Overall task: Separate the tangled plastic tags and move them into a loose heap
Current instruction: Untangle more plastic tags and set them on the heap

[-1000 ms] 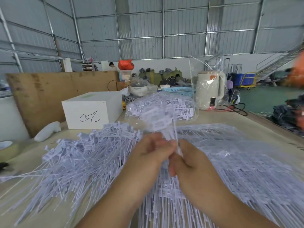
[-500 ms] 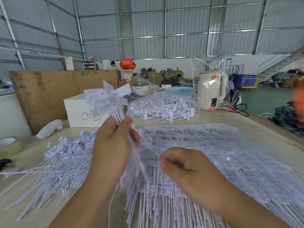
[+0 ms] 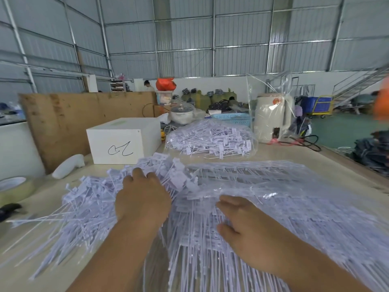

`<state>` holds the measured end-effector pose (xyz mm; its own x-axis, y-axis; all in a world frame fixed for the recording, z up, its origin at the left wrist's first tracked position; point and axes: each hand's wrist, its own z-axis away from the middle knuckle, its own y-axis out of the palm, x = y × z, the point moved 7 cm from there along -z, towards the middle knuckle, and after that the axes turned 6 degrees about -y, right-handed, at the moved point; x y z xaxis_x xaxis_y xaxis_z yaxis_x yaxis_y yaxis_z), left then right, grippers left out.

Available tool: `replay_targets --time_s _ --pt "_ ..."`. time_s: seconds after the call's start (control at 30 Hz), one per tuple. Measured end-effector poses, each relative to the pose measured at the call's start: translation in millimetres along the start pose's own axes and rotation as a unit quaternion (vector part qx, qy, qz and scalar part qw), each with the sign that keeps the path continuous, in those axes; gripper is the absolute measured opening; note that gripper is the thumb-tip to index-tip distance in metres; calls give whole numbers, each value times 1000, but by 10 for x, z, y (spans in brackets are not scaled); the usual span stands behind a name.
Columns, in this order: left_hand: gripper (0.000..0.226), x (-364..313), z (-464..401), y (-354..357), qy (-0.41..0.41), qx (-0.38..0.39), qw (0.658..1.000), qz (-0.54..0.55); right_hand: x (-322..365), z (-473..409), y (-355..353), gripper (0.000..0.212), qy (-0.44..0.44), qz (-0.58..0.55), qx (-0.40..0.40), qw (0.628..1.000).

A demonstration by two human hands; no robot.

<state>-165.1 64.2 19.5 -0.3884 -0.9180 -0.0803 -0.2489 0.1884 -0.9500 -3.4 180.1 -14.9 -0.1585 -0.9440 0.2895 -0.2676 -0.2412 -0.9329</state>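
Hands [image 3: 143, 199] now down on tags [image 3: 84, 207]

Even, soft daylight is filling the hall, and nothing is casting a hard shadow on the pale beige bench [image 3: 328, 157]. The wide lens is bending the grey corrugated metal walls [image 3: 242, 36] and their posts toward the edges. The blurred orange figure [image 3: 382, 104] at the right edge is smearing. Mild glare is glinting off the crinkled clear plastic bag [image 3: 271, 87]. The lower corners are going soft.
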Motion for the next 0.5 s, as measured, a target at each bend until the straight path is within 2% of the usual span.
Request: replay_targets --time_s 0.07,0.13,0.2,0.27,0.37,0.5 --pt "49 -34 46 -13 10 -26 1000 4 14 -3 3 53 -6 4 -4 1000" --pt "65 -132 113 -46 52 -71 996 27 13 -17 -51 50 -12 11 -30 999" --pt "64 -260 160 -46 118 -103 987 43 7 -25 -105 47 -15 19 -61 998" --pt "59 -310 118 74 150 -67 986 40 -8 -37 -113 47 -20 32 -78 996" --pt "66 -259 6 316 137 9 990 28 -27 -55 -73 54 -25 51 -77 995" --pt "70 -256 -13 362 124 14 990 58 -20 -55 -105 50 -35 69 -115 990"
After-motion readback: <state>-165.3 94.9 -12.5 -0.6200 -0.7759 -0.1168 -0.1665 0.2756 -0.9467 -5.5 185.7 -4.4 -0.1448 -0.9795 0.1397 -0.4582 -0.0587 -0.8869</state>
